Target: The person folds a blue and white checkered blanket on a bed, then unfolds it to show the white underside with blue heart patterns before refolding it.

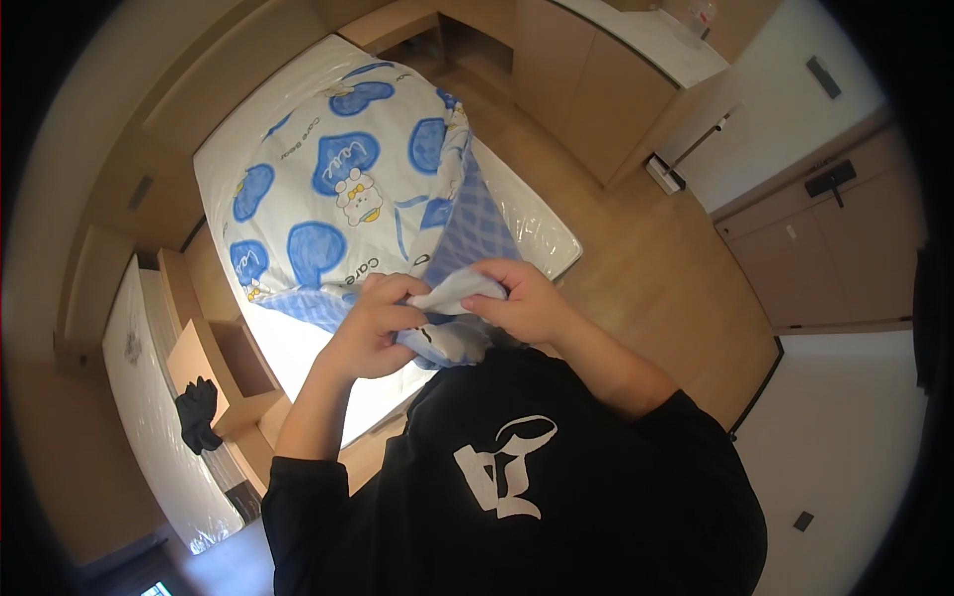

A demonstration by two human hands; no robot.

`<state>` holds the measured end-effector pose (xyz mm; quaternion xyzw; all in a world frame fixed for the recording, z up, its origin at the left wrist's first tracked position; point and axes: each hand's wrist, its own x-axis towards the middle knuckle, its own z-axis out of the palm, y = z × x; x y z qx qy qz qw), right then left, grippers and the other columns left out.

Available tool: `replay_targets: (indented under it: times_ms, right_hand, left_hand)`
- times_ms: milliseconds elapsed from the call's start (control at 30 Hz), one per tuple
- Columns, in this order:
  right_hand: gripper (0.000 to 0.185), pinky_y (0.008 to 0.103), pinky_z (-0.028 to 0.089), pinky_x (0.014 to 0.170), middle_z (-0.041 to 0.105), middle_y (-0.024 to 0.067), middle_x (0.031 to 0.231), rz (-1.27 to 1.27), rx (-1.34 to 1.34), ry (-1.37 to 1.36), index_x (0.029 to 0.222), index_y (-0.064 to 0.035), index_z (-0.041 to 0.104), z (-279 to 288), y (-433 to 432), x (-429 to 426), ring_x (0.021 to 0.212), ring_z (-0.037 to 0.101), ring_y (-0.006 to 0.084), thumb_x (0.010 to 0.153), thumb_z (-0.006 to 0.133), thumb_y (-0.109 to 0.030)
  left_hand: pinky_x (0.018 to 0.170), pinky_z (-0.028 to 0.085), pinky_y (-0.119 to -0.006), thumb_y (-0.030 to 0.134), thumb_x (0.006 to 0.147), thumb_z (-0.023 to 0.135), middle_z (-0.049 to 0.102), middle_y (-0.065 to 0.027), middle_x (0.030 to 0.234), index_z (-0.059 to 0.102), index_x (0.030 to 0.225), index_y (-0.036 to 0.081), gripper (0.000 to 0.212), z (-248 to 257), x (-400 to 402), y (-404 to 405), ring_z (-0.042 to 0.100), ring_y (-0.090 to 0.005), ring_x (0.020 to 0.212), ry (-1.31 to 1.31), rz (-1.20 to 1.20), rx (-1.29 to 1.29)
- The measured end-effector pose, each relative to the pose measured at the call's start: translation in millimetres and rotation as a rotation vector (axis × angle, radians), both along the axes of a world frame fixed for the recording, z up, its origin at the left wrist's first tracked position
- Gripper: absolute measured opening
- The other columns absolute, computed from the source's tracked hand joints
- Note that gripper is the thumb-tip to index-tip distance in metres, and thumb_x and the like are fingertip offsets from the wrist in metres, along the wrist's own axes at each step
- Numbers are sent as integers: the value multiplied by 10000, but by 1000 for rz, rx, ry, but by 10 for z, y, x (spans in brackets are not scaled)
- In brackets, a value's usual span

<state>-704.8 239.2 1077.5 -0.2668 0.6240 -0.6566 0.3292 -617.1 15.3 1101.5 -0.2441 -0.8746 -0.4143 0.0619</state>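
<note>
A white duvet cover or quilt [298, 186] with blue hearts and cartoon bears lies spread over a mattress [540, 216] wrapped in clear plastic. Its checked blue underside [477, 216] shows where the near edges are folded. Bunched fabric from its near end rises to my body. My left hand [384, 324] grips this fabric, fingers curled around blue and white folds. A white twisted part of the same cloth is pinched between thumb and fingers of my right hand [522, 302]. Both hands are close together in front of my chest; what lies inside the folds is hidden.
Left of the bed is a wooden nightstand [250, 406], with a black cloth item [198, 417] on it. Beyond stands a second plastic-wrapped mattress [149, 402]. A wooden cabinet [589, 89] is at the upper right, with a broom and dustpan [665, 173] by the wall. A door [827, 246] is at right.
</note>
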Motion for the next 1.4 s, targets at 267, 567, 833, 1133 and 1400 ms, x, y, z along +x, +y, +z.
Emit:
replay_targets:
  times_ms: [267,567,833,1133,1400]
  right_hand:
    - [208,284,459,668,636,118,812,67,-123,345,1046,-10,648,82,-247,103,732,611,194,886,586,-128]
    - [317,289,442,683,573,80,839,47,-265,504,1156,-25,617,213,-297,160,749,557,213,842,585,-46]
    - [371,292,444,767,543,125,1000,-102,-187,602,1144,3,588,386,-415,164,867,552,253,773,591,3]
    - [397,312,460,778,569,123,975,39,-199,649,1124,-9,571,685,-382,-73,881,566,263,731,585,47]
    - [401,423,380,889,493,163,1137,-351,-134,1035,990,-111,587,156,-344,235,1031,484,358,646,781,-180]
  left_hand:
    - [871,321,-343,80,605,664,577,-60,1046,666,842,89,237,25,-10,7,516,-245,963,27,109,181]
    - [864,314,-339,67,607,640,554,-41,949,609,791,76,186,64,23,4,506,-229,898,-4,259,180]
    - [803,362,-343,59,619,655,559,-70,915,636,834,54,216,-3,-7,179,513,-261,882,60,524,229]
    - [751,369,-335,129,649,740,614,-55,793,630,839,62,230,685,-35,27,553,-228,729,207,311,37]
    - [728,394,-350,52,703,669,613,-83,773,652,833,37,132,991,-13,-73,553,-254,743,358,596,21]
